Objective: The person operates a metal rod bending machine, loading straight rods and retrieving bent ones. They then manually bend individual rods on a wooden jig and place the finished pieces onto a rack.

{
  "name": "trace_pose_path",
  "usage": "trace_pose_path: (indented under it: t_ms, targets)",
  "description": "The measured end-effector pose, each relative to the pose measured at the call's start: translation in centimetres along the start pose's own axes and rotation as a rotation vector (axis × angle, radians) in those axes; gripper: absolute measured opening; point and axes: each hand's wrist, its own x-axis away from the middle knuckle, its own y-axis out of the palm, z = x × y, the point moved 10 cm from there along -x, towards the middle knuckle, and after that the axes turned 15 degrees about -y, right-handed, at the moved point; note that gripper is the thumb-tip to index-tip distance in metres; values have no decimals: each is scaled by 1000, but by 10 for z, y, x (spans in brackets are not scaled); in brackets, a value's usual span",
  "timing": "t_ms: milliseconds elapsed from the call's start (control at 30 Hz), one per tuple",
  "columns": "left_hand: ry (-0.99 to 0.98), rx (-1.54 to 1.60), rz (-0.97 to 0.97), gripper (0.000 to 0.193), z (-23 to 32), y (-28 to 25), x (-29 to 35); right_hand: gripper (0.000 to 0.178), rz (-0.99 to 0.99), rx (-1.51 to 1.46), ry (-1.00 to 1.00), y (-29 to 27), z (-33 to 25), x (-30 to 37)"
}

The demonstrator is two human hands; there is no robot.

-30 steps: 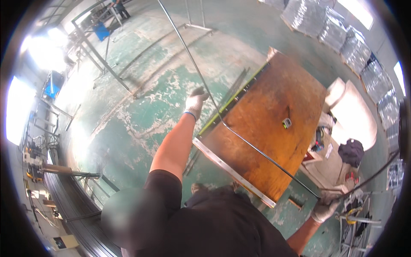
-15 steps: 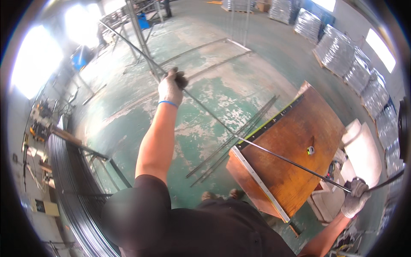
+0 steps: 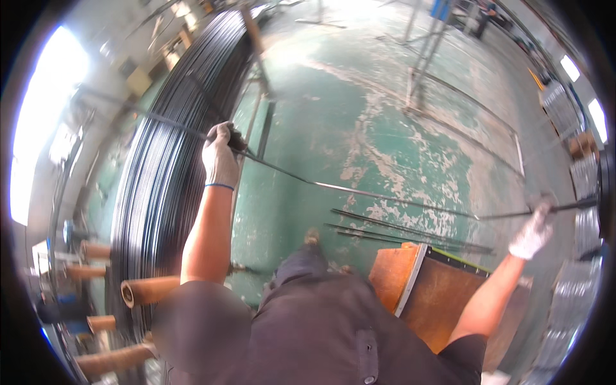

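Observation:
A long thin dark metal rod [image 3: 346, 188] stretches across in front of me, held up in the air between both hands. My left hand [image 3: 222, 154], in a white knit glove with dark fingers, is closed round it beside the big bundle of black metal rods [image 3: 168, 160]. Out at the far right my right hand [image 3: 534, 232], gloved the same way and smeared by motion, is closed on the same rod. Both ends of the rod run beyond the hands and blur toward the picture's sides.
Several loose thin rods [image 3: 410, 230] lie on the worn green floor [image 3: 289, 212]. A brown wooden box-like table [image 3: 443, 295] with a metal edge strip stands right of my legs. Brown cardboard tubes [image 3: 151, 290] are at lower left, wrapped pallets [image 3: 571, 301] along the right.
My body has turned left, bringing the rod bundle close in front on the left. The table has shifted lower in view. Both hands still hold the rod, now more level across the picture.

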Motion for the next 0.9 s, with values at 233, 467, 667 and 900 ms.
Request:
trace_pose_path:
  t_ms: [233, 467, 667, 900]
  targets:
    - [47, -41, 514, 27, -26, -283, 49, 35, -254, -537, 171, 365, -50, -5]
    - [26, 61, 783, 17, -67, -453, 79, 39, -677, -364, 196, 658, -180, 69]
    - [-38, 259, 985, 14, -111, -532, 111, 30, -798, -588, 277, 805, -284, 160]
    - [-77, 203, 1197, 16, -152, -582, 162, 25, -1131, -466, 141, 907, -354, 271]
